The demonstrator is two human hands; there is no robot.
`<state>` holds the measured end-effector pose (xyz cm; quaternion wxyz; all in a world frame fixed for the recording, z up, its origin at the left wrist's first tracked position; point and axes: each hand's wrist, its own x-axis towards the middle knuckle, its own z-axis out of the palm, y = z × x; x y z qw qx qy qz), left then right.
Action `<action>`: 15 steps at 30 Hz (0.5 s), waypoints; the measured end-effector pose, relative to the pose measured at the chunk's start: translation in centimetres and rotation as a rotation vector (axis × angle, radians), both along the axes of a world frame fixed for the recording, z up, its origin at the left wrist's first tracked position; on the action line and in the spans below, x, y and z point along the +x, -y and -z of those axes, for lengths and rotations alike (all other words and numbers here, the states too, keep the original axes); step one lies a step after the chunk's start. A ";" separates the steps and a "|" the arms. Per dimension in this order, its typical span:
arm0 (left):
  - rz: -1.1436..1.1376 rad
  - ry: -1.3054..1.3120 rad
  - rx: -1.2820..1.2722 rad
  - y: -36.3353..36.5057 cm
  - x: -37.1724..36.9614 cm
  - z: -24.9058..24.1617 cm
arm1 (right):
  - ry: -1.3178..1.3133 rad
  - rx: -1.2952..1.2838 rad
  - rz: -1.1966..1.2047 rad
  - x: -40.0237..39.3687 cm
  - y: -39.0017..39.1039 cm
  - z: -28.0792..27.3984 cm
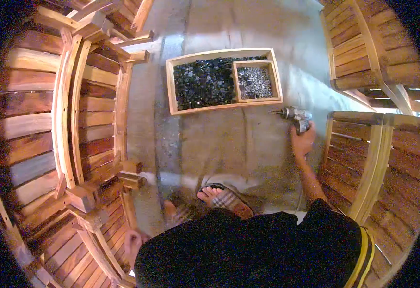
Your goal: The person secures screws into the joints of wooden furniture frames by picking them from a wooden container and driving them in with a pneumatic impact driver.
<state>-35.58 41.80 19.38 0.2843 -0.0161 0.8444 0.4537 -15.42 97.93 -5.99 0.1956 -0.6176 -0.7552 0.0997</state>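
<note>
My right hand (304, 141) is wrapped round the handle of a cordless drill (297, 114), whose bit points left. The drill is just below the right end of a wooden box (171, 89). Dark small parts (203, 84) fill most of that box. A smaller square wooden tray (235, 81) sits in its right end, holding many silvery screws (254, 82). Low on the left, beside my dark shirt, is my left hand (132, 244), near the slatted wood; its fingers are too blurred to make out.
Slatted wooden furniture (97, 115) with projecting rails stands along the left. More slatted wooden pieces (356, 144) line the right side. My sandalled foot (215, 194) is on the grey floor (210, 149), below the box.
</note>
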 end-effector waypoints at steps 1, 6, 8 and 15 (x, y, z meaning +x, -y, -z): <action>-0.031 0.113 0.503 -3.7 -1.7 0.2 | -0.028 -0.014 -0.025 0.4 0.1 0.2; 0.248 0.237 0.084 -13.8 -6.1 -0.9 | 0.037 0.012 0.052 -0.8 1.3 -2.3; 0.525 0.241 0.217 -16.3 -7.7 0.6 | 0.046 -0.061 0.109 -3.4 0.7 -5.4; 0.639 0.403 0.275 -26.1 -12.1 10.6 | 0.065 -0.210 -0.731 -20.2 -3.0 -10.2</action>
